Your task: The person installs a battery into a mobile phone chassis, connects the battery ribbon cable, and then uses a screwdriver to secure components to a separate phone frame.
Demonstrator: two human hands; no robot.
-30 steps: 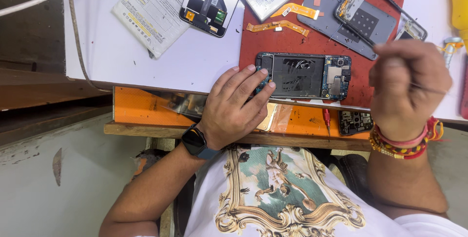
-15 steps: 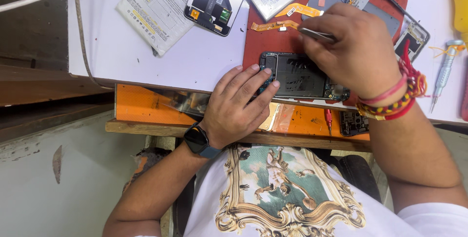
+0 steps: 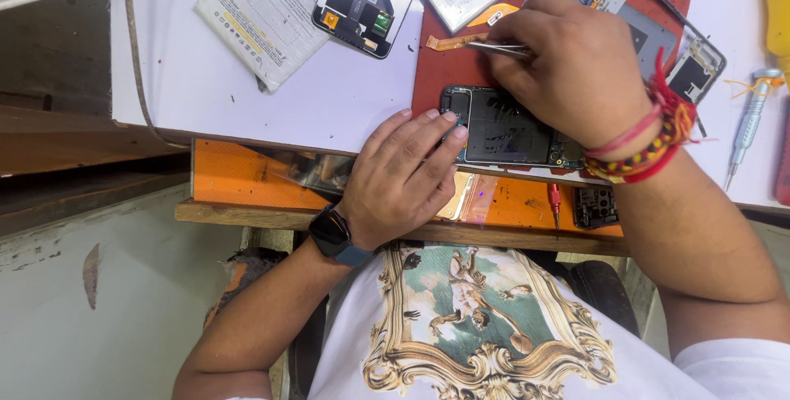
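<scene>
L hand (image 3: 403,178) flat, fingers steadying opened phone (image 3: 504,128) on red mat (image 3: 436,79); R hand (image 3: 576,71) pinched on tweezers (image 3: 498,48) just above phone.

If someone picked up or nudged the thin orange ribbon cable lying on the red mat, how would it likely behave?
The thin orange ribbon cable looks flat and film-thin, so it would probably flop and bend rather than hold its shape. It seems very light; a nudge would likely slide it across the red mat. Its narrow strip suggests it may crease or tear easily.
</scene>
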